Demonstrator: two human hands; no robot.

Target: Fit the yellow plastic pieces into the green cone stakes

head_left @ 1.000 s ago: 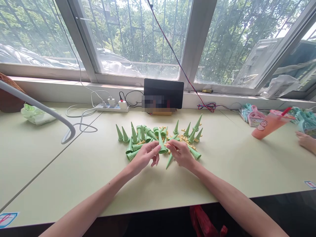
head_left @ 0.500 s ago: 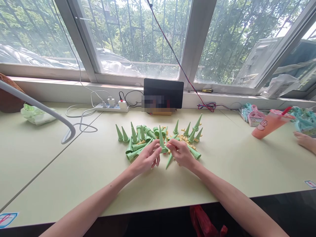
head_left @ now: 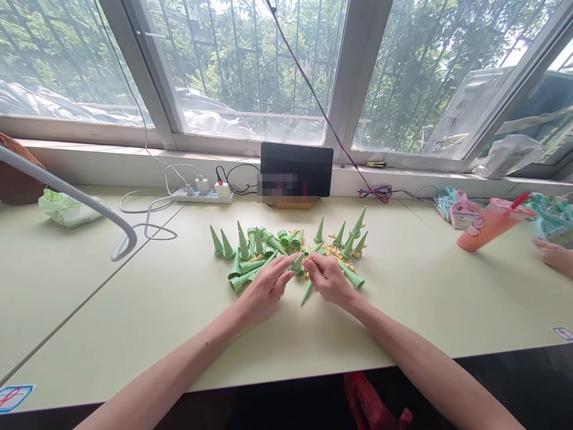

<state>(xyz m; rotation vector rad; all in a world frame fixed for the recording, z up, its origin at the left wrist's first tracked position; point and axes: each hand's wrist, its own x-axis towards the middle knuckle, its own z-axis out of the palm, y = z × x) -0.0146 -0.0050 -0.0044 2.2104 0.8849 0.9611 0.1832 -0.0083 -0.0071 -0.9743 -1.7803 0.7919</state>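
My left hand [head_left: 265,286] is closed, with thumb and fingers around a green plastic cone spike [head_left: 298,263]. The spike's tip points toward me, so it looks short. Close beside it on the right, my right hand [head_left: 330,279] is pinched shut at the spike's side; what lies between its fingertips is too small to tell. Around both hands lie several more green cone spikes [head_left: 242,240], some upright and some on their sides. Small yellow plastic pieces [head_left: 335,251] are scattered among them. One loose spike [head_left: 307,292] lies beneath my hands.
A dark screen [head_left: 296,170] stands at the back, near a power strip [head_left: 203,195] with white cables. A bent grey tube [head_left: 89,200] crosses the left side. On the right are a red drink cup [head_left: 486,227], pink and teal items, and another person's hand [head_left: 554,257].
The held spike has tipped from upright to pointing toward me. My left fingers have turned with it, while my right hand has stayed nearly in place.
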